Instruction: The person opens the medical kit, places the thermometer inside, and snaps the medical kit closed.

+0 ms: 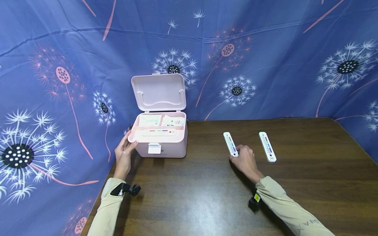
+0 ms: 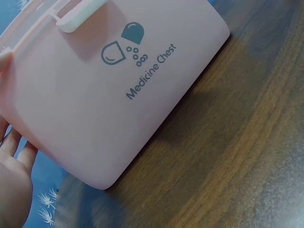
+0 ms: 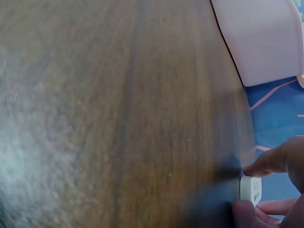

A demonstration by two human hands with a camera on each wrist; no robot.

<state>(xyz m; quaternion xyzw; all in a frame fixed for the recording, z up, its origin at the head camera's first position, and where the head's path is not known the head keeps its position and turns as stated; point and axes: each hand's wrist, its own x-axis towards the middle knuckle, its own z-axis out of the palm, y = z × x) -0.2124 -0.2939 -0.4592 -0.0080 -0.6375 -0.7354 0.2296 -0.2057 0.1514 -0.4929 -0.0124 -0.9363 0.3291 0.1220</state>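
A pale pink medicine chest stands on the table with its lid raised. My left hand holds its left front corner, thumb at the rim and fingers along the side; the left wrist view shows "Medicine Chest" printed on the front. One white strip thermometer lies in the chest's front compartment. To the right, my right hand pinches the near end of a second white thermometer between thumb and fingers. In the right wrist view only that thermometer's end shows.
A third thermometer lies on the brown wooden table, right of my right hand. Two printed packets, one white packet and one beside it, sit in the chest's rear compartments. Behind the table hangs a blue dandelion-patterned cloth.
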